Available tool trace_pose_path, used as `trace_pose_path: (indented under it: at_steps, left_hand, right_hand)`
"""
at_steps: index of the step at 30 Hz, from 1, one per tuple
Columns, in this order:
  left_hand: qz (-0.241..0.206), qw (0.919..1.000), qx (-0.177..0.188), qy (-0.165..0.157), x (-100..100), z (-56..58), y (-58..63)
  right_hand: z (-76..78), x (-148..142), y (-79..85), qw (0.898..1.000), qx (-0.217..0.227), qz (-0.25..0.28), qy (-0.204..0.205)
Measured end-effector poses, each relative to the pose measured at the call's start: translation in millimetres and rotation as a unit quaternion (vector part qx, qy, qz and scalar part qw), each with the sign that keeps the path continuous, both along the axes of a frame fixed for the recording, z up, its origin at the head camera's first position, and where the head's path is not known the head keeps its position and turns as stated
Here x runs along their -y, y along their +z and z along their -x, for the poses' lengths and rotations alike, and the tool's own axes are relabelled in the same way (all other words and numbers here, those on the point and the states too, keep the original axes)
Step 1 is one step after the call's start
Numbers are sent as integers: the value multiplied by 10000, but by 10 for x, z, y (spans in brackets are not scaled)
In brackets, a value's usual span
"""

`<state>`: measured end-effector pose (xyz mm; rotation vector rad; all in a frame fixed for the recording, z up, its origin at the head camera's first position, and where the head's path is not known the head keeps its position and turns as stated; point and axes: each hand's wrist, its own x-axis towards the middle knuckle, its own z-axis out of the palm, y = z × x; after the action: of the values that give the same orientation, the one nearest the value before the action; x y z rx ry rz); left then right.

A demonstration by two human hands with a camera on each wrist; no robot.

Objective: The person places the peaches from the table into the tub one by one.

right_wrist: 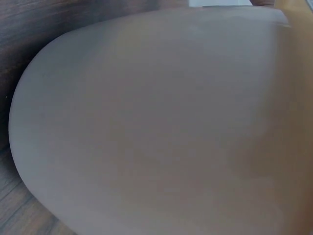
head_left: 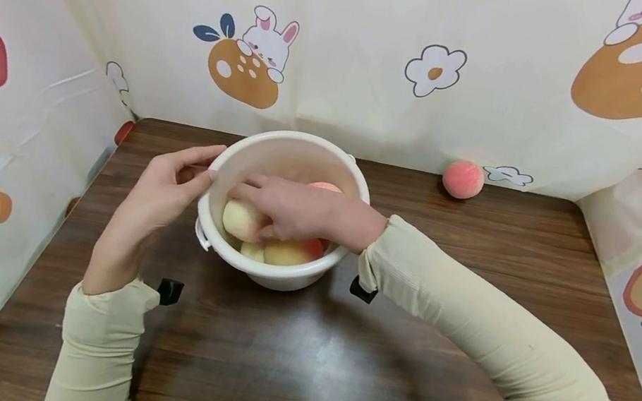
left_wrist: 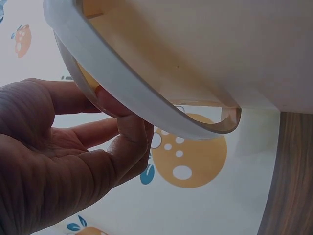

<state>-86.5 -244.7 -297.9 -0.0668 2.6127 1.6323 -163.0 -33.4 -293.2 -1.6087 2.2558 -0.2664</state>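
A white bucket [head_left: 275, 277] stands on the table, with several yellow-and-red peaches [head_left: 286, 253] inside. My left hand [head_left: 157, 193] is at its left side; in the left wrist view the fingers [left_wrist: 132, 142] curl at the rim and the handle strip [left_wrist: 78, 78], holding the bucket there. Reaching in over the right rim, my right hand [head_left: 300, 211] has its fingers and thumb around a pale yellow peach [head_left: 241, 221] near the left wall. The fingertips are partly hidden. Only the bucket's outer wall [right_wrist: 146, 122] fills most of the right wrist view; the hand is out of sight there.
A pink peach [head_left: 463, 180] sits at the table's back edge, right of the bucket. Printed curtains [head_left: 361, 43] hang behind and at both sides of the brown wooden table [head_left: 289, 381].
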Motion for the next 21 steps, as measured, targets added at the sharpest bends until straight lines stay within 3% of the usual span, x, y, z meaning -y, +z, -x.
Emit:
trace_pose_path:
  at_steps: [11, 21]
  left_hand:
    - [-18, 10000, 2, -1, -1, -3, 3]
    - [30, 10000, 52, 22, -3, 0, 8]
  right_hand:
    - [25, 0, -18, 9999, -152, 51, -9]
    - [65, -91, 137, 9994, 77, 164, -280]
